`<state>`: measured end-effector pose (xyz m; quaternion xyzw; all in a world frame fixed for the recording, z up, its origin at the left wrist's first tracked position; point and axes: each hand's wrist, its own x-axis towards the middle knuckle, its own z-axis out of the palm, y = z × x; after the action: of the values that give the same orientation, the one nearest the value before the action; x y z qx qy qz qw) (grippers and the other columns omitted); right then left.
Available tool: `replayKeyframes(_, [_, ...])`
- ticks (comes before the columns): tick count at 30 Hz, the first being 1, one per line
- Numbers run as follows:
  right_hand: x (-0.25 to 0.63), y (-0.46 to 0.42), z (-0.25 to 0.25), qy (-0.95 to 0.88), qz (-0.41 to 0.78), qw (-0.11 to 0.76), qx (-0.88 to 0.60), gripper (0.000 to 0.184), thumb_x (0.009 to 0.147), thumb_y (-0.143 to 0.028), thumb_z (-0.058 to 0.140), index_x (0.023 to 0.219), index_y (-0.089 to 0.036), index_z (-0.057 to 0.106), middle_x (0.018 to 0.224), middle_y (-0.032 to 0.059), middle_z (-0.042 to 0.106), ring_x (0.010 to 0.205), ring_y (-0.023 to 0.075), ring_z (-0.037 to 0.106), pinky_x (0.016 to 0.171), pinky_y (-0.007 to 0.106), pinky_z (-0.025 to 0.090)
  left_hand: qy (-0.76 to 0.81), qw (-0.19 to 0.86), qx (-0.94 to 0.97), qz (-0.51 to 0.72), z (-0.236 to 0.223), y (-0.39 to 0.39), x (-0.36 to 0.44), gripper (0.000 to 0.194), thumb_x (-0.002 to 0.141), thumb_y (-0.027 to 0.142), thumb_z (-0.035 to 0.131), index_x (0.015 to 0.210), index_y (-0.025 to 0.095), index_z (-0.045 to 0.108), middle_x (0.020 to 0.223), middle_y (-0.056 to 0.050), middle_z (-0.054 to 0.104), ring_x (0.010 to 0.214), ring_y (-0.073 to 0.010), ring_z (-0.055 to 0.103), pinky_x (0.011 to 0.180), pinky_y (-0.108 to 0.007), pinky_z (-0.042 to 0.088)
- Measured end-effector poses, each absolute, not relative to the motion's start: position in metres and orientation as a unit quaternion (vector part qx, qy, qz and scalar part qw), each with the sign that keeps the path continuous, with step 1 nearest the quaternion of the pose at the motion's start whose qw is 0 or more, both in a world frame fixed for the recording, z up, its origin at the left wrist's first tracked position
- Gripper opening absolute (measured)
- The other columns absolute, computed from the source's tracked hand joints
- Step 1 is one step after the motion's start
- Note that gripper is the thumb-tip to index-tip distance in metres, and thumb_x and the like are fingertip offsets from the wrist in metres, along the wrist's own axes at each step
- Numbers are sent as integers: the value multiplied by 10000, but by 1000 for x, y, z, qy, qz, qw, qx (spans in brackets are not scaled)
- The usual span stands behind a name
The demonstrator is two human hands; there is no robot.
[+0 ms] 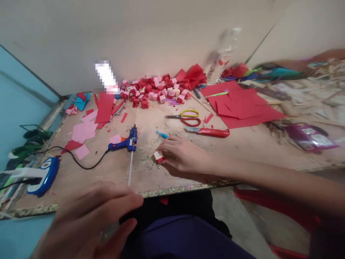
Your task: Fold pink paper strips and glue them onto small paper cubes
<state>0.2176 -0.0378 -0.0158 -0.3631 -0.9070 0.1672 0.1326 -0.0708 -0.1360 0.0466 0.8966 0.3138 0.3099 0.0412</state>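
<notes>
My right hand (185, 154) rests low over the table, fingers curled round a small red and cream paper cube (158, 157) whose pale face carries a faint mark. Just beyond those fingers lies a thin blue tool (161, 134), partly covered by the hand. In the near left, my left hand (94, 219) is raised by the table's front edge, somewhat blurred. Its thumb and fingers stand apart, and I see nothing held between them. A blue hot glue gun (126, 142) lies between the hands, its clear glue stick (130, 168) pointing toward my left fingertips.
Many red and pink paper cubes (153, 90) are heaped against the wall. Scissors (185, 117) and a red-handled knife (210, 132) lie beyond my right hand. Red paper sheets (242, 104), a plastic bottle (223, 57) and wood scraps (309, 97) sit right. The glue gun's cord (81, 166) runs left.
</notes>
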Motion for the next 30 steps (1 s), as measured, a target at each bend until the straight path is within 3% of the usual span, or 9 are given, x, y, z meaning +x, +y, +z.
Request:
replayKeyframes(4, [217,-31,-16,-903,140,170,-369,145,942,-243,630,1058,-194,701,983,84,731,972,253,649,871,383,485,242,-21,915,322,49,-95,-67,337,947,30,617,1228,205,680,938,5,785,864,-131,721,765,-247,556])
replayKeyframes(8, [225,-4,-16,-890,97,208,-394,197,946,-292,631,1101,-195,704,1033,96,750,986,260,676,890,388,505,202,-52,935,288,34,-49,-55,280,965,112,619,1233,184,660,933,-26,782,764,-161,702,654,-297,485])
replayKeyframes(10, [232,17,-16,-875,71,221,-425,223,936,-288,637,1123,-188,704,1087,107,760,1034,280,680,912,401,504,200,-70,940,265,21,-32,-46,162,1013,201,585,1135,193,693,793,-3,737,658,-159,660,572,-300,413])
replayKeyframes(14, [252,65,-14,-834,17,241,-496,277,951,-310,605,1155,-154,710,1148,145,762,1040,307,692,893,405,506,176,-201,946,183,-8,-21,-33,230,1054,279,535,956,145,694,664,-14,635,600,-172,609,527,-312,333])
replayKeyframes(18, [263,118,-8,-812,-22,236,-533,309,957,-371,609,1173,-178,718,1128,130,770,1012,316,698,879,390,503,150,-190,954,176,-23,-27,-30,263,1059,314,530,875,155,632,643,-3,593,591,-174,610,527,-329,334])
replayKeyframes(23, [247,190,10,-794,-79,239,-553,391,1039,-269,484,1370,-133,640,1368,186,679,1237,350,623,1051,468,451,158,-164,956,182,-23,-29,-31,248,1058,307,523,875,167,615,644,3,586,570,-182,605,507,-347,332])
replayKeyframes(26, [250,221,23,-784,-100,217,-574,379,1052,-264,529,1397,-137,619,1408,185,644,1292,319,601,1106,502,448,160,-150,957,189,-22,-30,-31,239,1056,295,524,874,171,615,645,3,589,559,-184,599,502,-350,332])
replayKeyframes(28, [266,233,31,-770,-109,190,-600,369,1026,-367,627,1340,-172,634,1377,121,644,1253,286,626,1082,540,489,160,-148,957,193,-22,-30,-31,233,1057,282,517,883,170,624,640,5,587,548,-183,592,497,-351,326])
replayKeyframes(30, [293,236,36,-747,-113,159,-635,344,1017,-376,648,1296,-175,649,1347,115,648,1187,267,654,1017,506,549,155,-147,957,198,-22,-31,-30,235,1058,266,508,880,169,628,629,7,580,535,-181,584,490,-348,313])
